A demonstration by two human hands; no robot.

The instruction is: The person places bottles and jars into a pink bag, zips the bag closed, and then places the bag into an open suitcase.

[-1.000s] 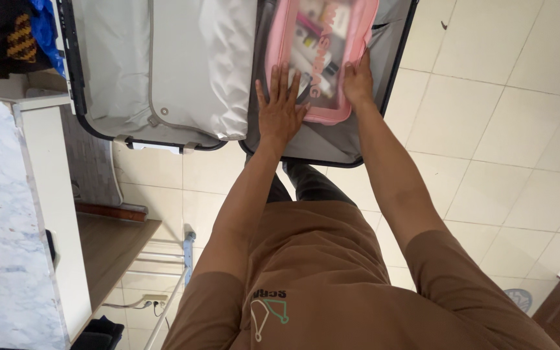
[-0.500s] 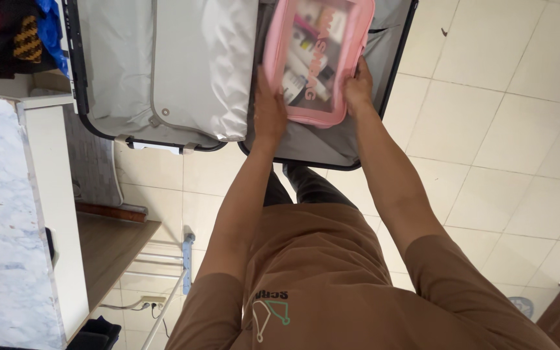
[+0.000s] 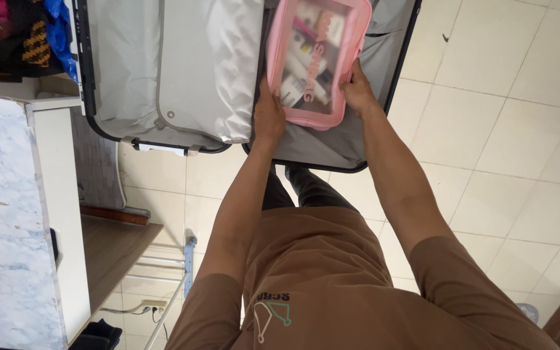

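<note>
Left hand [image 3: 269, 116] shifted off top to side | both grip pink pouch [image 3: 314, 61]

The soft zip pouch [image 3: 315, 61] I hold is pink-edged with a clear front, lying against the pale grey lining of the black-rimmed open suitcase [image 3: 170, 71]. My shirt [image 3: 332, 285] is plain brown, the floor tiles [image 3: 507, 129] cream, and the worktop [image 3: 1, 214] white-and-blue marbled.
</note>
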